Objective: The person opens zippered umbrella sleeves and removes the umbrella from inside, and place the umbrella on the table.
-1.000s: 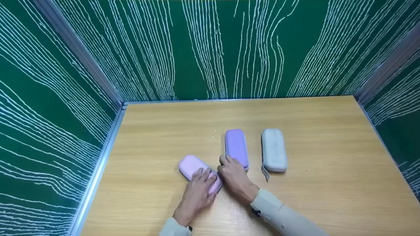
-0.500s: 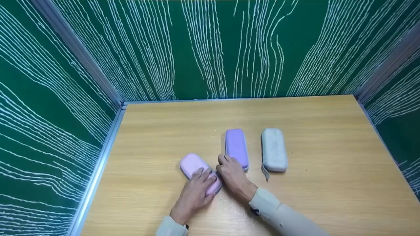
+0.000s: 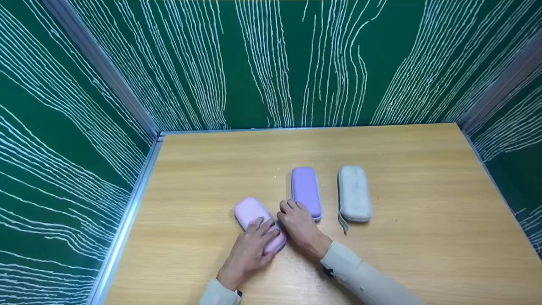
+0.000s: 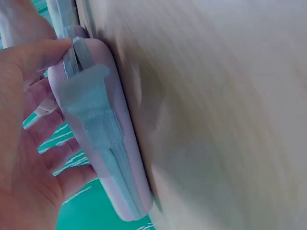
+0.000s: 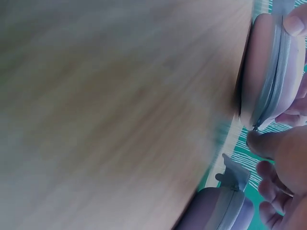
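Note:
A pale pink zippered case (image 3: 250, 209) lies slanted on the table. My left hand (image 3: 250, 250) grips its near end, fingers spread over the top; in the left wrist view the thumb presses the grey zipper band (image 4: 117, 167) beside a fabric tab (image 4: 88, 100). The zipper halves stand slightly apart near that thumb. My right hand (image 3: 298, 222) is at the case's right side, its fingers curled. In the right wrist view its thumb and finger pinch the small zipper pull (image 5: 255, 128) at the case's edge. A purple case (image 3: 305, 186) lies just beyond the right hand.
A grey case (image 3: 354, 192) with a wrist strap (image 3: 343, 223) lies right of the purple one. All three rest on a wooden table (image 3: 203, 169). Green panels with white wavy lines (image 3: 254, 63) enclose its back and sides.
The pink case has turned slightly clockwise, its far end shifting right under my left hand. My right hand has slid a little to the left along the case's side.

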A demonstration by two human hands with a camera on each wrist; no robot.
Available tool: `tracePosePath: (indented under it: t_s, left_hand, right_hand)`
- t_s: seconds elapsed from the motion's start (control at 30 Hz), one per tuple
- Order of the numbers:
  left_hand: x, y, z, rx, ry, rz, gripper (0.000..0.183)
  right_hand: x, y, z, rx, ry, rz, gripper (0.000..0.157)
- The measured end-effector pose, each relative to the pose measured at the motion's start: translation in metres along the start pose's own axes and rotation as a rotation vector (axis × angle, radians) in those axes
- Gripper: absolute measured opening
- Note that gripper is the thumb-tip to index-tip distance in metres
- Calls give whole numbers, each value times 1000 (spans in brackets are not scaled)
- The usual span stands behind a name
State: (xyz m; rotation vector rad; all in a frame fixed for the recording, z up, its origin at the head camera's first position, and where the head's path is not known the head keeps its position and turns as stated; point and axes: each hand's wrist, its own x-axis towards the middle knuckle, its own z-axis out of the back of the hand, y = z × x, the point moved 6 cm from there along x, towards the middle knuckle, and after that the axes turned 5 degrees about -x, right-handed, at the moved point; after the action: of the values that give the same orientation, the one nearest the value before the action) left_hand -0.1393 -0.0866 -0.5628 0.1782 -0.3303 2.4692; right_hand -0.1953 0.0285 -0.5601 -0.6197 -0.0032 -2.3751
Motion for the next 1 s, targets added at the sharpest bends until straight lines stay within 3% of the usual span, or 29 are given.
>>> tracePosePath:
  t_s: [0.27, 0.53, 0.67, 0.83, 1.0]
  left_hand:
    - [9, -9, 5, -13, -69, 128, 49]
    - [25, -16, 6, 24, -98, 444, 51]
    - [31, -18, 1, 94, -76, 549, 58]
    - [31, -17, -3, 108, -96, 612, 66]
    - [28, -18, -4, 50, -168, 602, 63]
  right_hand:
    - [-1, 0, -1, 15, 18, 45, 17]
    - [-1, -1, -1, 16, 3, 38, 9]
    - [-2, 0, -1, 39, 0, 38, 10]
    - [-3, 0, -1, 55, -5, 35, 11]
    - [-5, -1, 0, 66, -24, 12, 10]
